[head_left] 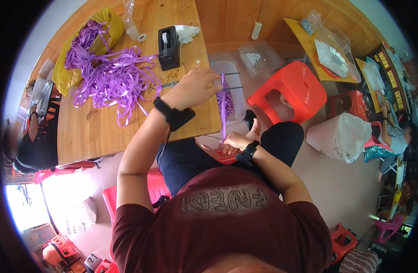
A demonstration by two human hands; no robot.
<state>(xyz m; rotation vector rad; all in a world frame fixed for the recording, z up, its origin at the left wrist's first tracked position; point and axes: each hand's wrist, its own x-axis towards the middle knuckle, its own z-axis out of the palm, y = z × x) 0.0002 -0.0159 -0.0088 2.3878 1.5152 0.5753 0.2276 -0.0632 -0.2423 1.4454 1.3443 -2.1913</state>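
A narrow purple ribbon (224,111) runs taut beside the table's right edge, between my two hands. My left hand (196,85) is over the table corner, its fingers curled and closed at the ribbon's upper part. Just there, two thin dark rods (234,88) stick out past the edge, and the ribbon meets them. Lower down, above my lap, my right hand (236,142) pinches the ribbon's lower end. Beneath the ribbon stands a clear plastic bin (240,107) holding small purple ribbon pieces (227,101).
Loose purple ribbon (113,84) heaps on the wooden table (181,123), spilling from a yellow bag (63,75). A black tape dispenser (168,50) stands behind my left hand. Right lie a red stool (300,88), another clear bin (266,63) and a white sack (334,136). People sit at both sides.
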